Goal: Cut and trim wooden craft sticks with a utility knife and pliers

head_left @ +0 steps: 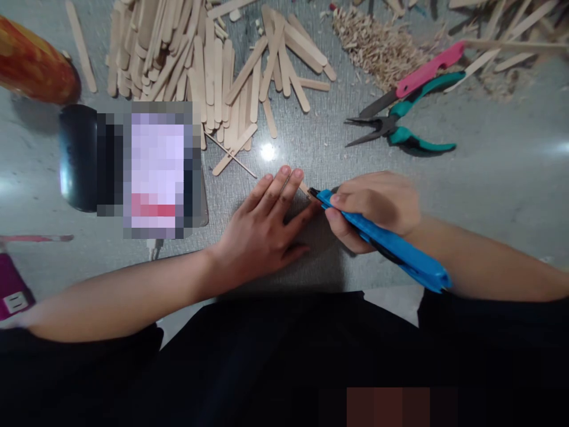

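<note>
Your right hand [377, 204] is wrapped round the blue cutter [393, 237], thumb along the handle, dark tip angled down-left. Your left hand [264, 231] lies palm down, fingers spread, clasping nothing as far as shows; it seems to be steadying the wooden stick [304, 188]. That stick is on the table [489, 196], mostly hidden, a short bit poking out between your left fingers and the cutter tip. Looks like mid-cut; can't tell how deep the blade is or whether any piece is off. Further out, a thin rod [231, 155] crosses one loose stick, and a big heap of sticks [146, 47] sits beyond, mostly whole-looking, so plenty uncut if those are meant for it. Up and right, a mound of wood chips [377, 47] suggests a fair amount of cutting done already. Beside it lie the pliers [387, 125], jaws apart, and the pink-handled knife [429, 71], neither in hand. Sticks past those run off the edge; can't tell if finished. Final count wanted: unclear.
</note>
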`<state>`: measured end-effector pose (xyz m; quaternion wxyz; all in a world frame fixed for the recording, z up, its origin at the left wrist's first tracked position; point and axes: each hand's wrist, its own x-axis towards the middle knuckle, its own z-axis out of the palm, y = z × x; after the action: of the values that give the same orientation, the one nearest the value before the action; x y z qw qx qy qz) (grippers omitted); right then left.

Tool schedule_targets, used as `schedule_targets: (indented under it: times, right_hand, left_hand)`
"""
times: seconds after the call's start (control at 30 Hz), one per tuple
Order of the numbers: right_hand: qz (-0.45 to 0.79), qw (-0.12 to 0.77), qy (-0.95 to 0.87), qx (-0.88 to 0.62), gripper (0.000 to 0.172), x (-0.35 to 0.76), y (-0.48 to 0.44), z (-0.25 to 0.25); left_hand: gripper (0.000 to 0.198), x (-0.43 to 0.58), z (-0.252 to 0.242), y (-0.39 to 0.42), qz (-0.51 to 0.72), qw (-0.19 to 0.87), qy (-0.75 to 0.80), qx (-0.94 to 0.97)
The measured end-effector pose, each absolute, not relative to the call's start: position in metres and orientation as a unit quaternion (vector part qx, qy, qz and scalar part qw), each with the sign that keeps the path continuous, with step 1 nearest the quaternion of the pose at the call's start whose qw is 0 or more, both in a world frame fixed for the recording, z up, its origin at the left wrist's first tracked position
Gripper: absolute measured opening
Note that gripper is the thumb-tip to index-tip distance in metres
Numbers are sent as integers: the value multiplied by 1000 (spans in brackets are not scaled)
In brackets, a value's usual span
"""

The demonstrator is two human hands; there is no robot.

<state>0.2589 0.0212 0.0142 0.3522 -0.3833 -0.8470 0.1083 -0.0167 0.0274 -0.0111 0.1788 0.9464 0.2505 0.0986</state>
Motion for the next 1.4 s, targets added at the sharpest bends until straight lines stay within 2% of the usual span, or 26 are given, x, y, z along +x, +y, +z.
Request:
schedule_targets:
  times: [0.1, 0.23, 0.37, 0.57, 0.77, 0.9, 1.07, 1.17, 1.27, 1.4]
  right_hand:
    - [128, 321, -845, -409, 19, 257, 22, 16]
    - [102, 339, -842, -406, 20, 256, 21, 9]
    - [84, 367, -841, -388, 13, 258, 17, -5]
    - [144, 368, -799, -453, 3, 262, 8, -3]
    - [142, 361, -788, -478, 13, 263, 2, 14]
    - [145, 394, -787, -452, 18, 262, 4, 9]
    - [204, 489, -740, -416, 8, 270, 1, -1]
    - [205, 400, -743, -496, 22, 273, 0, 6]
    - [215, 303, -757, -537, 26, 271, 3, 16]
    - [207, 297, -750, -554, 26, 266, 5, 17]
  left_hand:
    - [87, -17, -12, 27, 109, 166, 247, 948]
    - [89, -17, -12, 28, 100, 155, 243, 952]
    - [90, -17, -10, 28, 85, 157, 252, 951]
    - [92, -16, -4, 30, 74, 160, 267, 947]
    - [82, -16, 0, 31, 78, 149, 259, 951]
    - [82, -17, -1, 30, 83, 134, 255, 954]
    - [86, -18, -1, 32, 71, 141, 260, 953]
    - [90, -19, -2, 34, 66, 146, 260, 952]
    - [98, -19, -4, 34, 59, 151, 258, 952]
    - [114, -18, -7, 31, 52, 152, 258, 953]
